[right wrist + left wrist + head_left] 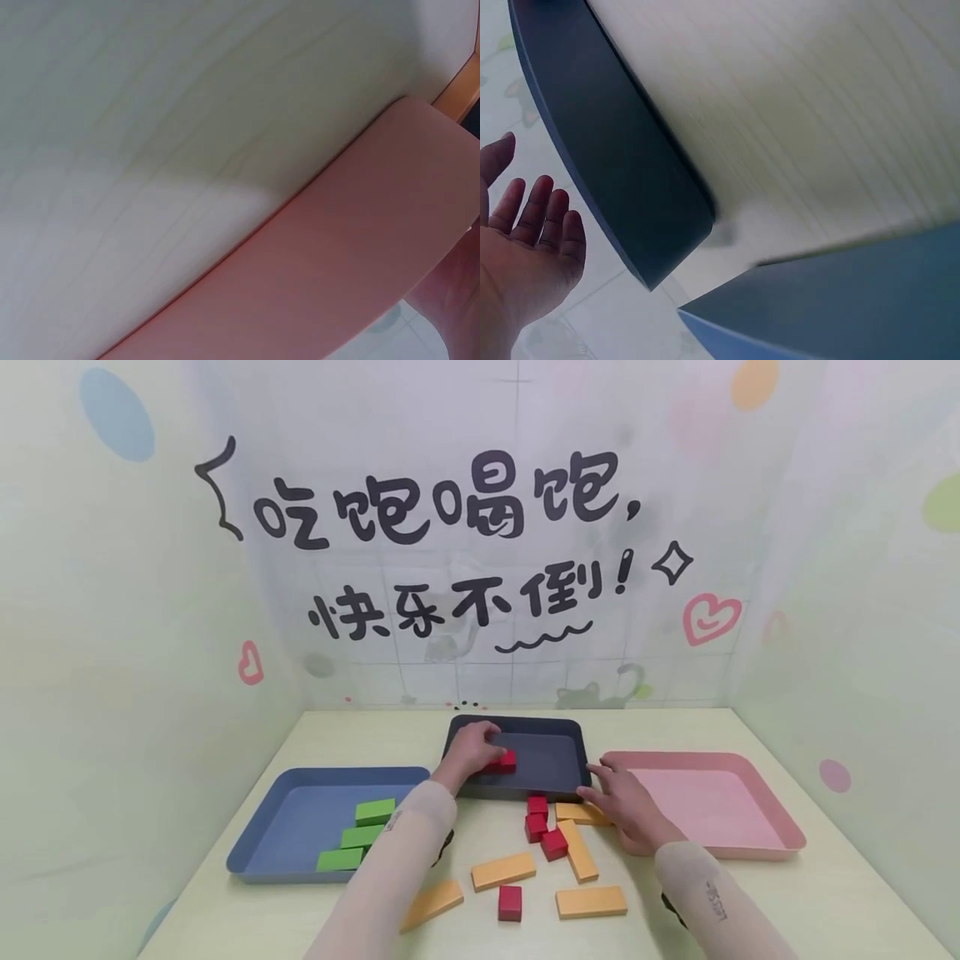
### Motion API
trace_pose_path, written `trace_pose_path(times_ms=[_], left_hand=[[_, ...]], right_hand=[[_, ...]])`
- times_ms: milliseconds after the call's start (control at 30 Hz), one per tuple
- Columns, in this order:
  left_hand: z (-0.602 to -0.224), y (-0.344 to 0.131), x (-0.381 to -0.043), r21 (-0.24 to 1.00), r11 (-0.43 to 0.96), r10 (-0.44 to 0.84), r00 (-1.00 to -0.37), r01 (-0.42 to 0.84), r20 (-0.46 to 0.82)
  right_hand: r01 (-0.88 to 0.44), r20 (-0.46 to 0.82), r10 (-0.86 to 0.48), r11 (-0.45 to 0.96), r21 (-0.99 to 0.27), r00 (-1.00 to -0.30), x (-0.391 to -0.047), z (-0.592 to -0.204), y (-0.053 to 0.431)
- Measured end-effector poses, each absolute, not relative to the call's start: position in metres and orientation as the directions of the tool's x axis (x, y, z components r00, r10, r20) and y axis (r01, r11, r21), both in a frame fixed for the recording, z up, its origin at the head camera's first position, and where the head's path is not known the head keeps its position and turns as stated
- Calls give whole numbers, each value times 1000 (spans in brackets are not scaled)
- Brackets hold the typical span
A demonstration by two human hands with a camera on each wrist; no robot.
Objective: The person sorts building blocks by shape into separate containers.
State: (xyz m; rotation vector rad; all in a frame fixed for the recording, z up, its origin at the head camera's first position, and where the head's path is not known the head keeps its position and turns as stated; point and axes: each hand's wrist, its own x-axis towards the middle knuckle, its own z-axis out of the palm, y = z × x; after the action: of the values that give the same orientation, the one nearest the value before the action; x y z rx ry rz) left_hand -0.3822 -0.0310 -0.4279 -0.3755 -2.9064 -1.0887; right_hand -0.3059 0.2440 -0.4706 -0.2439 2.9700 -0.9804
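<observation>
Cream table [840, 910] under red blocks [554, 844], black-lettered wall [465, 553] behind.

The left tray [262, 831] is coloured blue, the far tray [551, 764] blackish navy and the right tray [750, 810] pink. Plain green is worn by the oblong blocks [340, 860] on the left, red by the cubes [510, 903], and yellow-orange by the flat blocks [591, 902] near them. The pale cream table [360, 735] is streaked with faint grain. Beige sleeves [405, 852] are marked with dark lettering [716, 900]. Whitish walls [420, 410] are patterned with black writing [477, 584], pink hearts [708, 625] and coloured spots [116, 414]
</observation>
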Motion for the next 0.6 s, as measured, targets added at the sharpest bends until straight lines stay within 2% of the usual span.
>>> trace_pose_path(times_ms=[267, 600], left_hand=[[-422, -38, -365, 696, 667, 303, -950, 264, 71], [-414, -51, -317, 762, 578, 409, -912, 294, 41]], right_hand=[[-116, 25, -127, 784, -610, -992, -307, -472, 245], [-137, 37, -144, 792, -595, -989, -305, -470, 245]])
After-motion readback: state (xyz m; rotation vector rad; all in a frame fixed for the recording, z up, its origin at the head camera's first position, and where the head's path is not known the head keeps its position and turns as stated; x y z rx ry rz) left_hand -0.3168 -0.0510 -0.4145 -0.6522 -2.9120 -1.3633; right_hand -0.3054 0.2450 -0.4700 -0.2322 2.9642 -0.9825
